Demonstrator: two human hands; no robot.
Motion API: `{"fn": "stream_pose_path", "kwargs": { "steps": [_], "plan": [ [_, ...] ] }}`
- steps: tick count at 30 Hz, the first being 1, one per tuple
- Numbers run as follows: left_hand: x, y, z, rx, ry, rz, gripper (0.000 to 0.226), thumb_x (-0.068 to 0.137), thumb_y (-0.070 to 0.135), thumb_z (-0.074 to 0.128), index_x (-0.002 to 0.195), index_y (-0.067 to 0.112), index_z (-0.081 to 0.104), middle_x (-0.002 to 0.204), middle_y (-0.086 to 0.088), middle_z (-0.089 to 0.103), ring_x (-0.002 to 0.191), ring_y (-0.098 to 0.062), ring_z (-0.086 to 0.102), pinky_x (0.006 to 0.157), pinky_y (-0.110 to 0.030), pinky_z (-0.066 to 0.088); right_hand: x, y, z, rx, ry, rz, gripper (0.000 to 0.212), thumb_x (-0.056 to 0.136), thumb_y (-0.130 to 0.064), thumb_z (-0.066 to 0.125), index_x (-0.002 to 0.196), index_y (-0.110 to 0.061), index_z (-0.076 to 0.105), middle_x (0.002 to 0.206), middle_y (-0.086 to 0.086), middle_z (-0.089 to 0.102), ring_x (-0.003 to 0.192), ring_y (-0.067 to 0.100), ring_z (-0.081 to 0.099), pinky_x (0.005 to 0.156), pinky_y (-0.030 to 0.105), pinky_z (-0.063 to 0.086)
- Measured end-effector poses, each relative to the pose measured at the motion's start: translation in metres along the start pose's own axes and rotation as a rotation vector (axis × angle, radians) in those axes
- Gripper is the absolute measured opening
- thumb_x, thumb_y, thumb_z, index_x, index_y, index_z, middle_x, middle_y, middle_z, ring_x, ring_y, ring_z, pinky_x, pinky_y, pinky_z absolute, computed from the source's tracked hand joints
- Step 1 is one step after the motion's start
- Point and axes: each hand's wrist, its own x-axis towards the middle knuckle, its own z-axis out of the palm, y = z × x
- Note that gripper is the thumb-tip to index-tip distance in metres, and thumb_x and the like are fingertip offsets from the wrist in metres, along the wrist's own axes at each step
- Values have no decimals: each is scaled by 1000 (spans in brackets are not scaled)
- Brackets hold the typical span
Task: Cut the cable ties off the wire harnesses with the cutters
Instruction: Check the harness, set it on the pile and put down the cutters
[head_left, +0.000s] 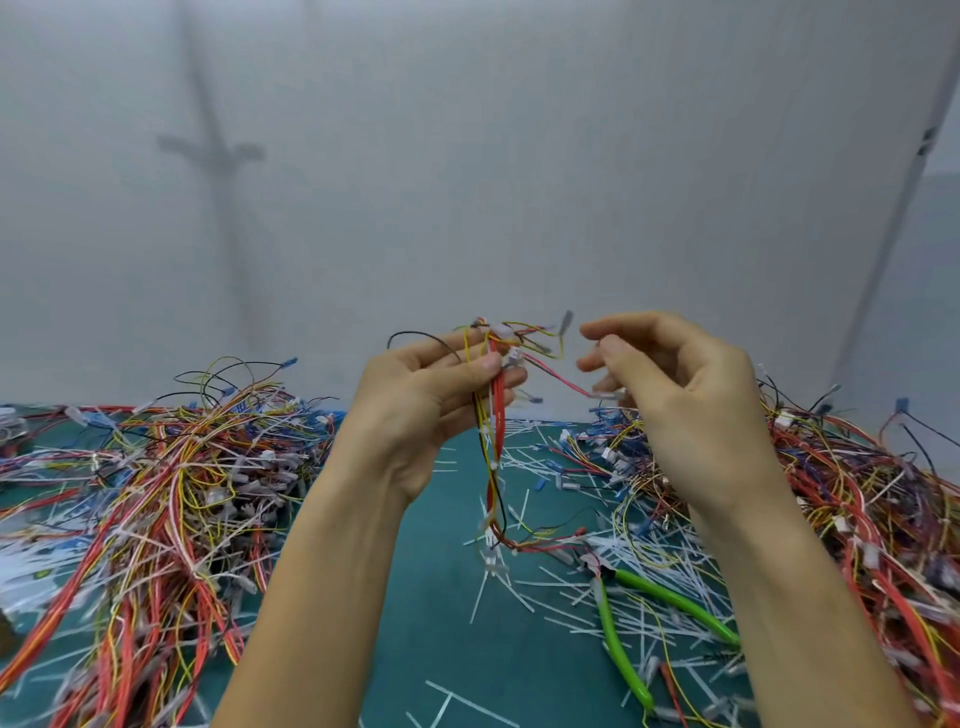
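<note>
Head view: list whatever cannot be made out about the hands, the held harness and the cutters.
- Cutters: head view, jaws lost among cut tie ends; only the green handles show.
- Right hand: head view, motion blur and its own curled fingers hide whether it pinches the red wire's connector.
- Harness in the left hand: head view, ties left on it are too small and blurred to count.

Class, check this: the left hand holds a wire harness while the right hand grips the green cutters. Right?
No. The left hand holds the wire harness, but the green cutters lie on the mat, not in the right hand; the head view shows it.
</note>
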Motion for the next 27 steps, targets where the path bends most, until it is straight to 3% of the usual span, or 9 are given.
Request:
{"fn": "stream_pose_path", "kwargs": {
  "steps": [3, 6, 8, 11, 13, 16, 22, 24, 27],
  "plan": [
    [3, 2, -4, -86, 55, 16, 21, 81, -8, 62, 99, 2, 66, 86, -8, 76, 77, -22, 75, 66, -26, 60, -1, -3, 0, -86, -211, 152, 13, 96, -25, 59, 94, -21, 71, 81, -8, 76, 68, 6, 69, 66, 18, 50],
    [5, 3, -6, -143, 79, 29, 27, 81, -10, 61, 106, -1, 64, 91, -9, 76, 83, -22, 75, 69, -26, 60, -4, 2, 6, -190, -410, 261, 14, 89, -30, 67, 98, -21, 73, 89, -8, 77, 80, 4, 72, 82, 28, 57],
    [5, 4, -7, -185, 69, 32, 27, 79, -9, 61, 104, -1, 65, 92, -10, 76, 86, -21, 75, 71, -24, 59, -7, 6, 10, -230, -492, 302, 26, 83, -28, 76, 108, -19, 73, 98, -7, 76, 90, 2, 71, 93, 29, 55],
    [6, 4, -7, -247, 60, 26, 23, 80, -9, 58, 102, -3, 64, 94, -13, 75, 87, -18, 74, 75, -21, 59, -8, 9, 17, -276, -573, 326, 43, 77, -24, 83, 117, -19, 70, 108, -7, 74, 99, 4, 69, 99, 32, 52],
    [7, 4, -7, -269, 50, 15, 21, 86, -11, 54, 104, -4, 63, 95, -13, 75, 87, -16, 74, 77, -20, 58, -9, 12, 20, -251, -603, 337, 42, 77, -18, 82, 117, -17, 70, 105, -4, 75, 97, 5, 70, 98, 32, 53],
    [7, 4, -6, -299, 12, -5, 25, 87, -12, 50, 106, -3, 63, 100, -13, 74, 95, -17, 72, 81, -20, 57, -11, 14, 23, -212, -655, 329, 24, 81, -12, 79, 104, -15, 75, 94, -4, 78, 92, 7, 72, 93, 31, 55],
    [3, 5, -3, -314, -107, -5, 49, 70, -8, 58, 118, -3, 59, 120, -13, 69, 115, -19, 65, 91, -20, 54, -12, 11, 24, -130, -563, 281, 14, 84, -4, 75, 96, -11, 76, 88, 6, 77, 86, 22, 74, 89, 35, 57],
    [1, 6, -4, -305, -149, -2, 56, 71, -7, 58, 126, -4, 55, 126, -13, 66, 115, -22, 65, 90, -23, 55, -11, 10, 22, -85, -527, 261, 14, 84, -2, 73, 94, -12, 76, 88, 8, 77, 88, 24, 73, 86, 31, 58],
    [-1, 9, -4, -256, -147, -4, 55, 72, -5, 60, 127, -2, 56, 121, -8, 69, 109, -23, 68, 83, -24, 58, -10, 7, 19, -37, -483, 239, 13, 86, -4, 72, 93, -13, 77, 87, 7, 77, 78, 13, 72, 71, 15, 54]
  ]
}}
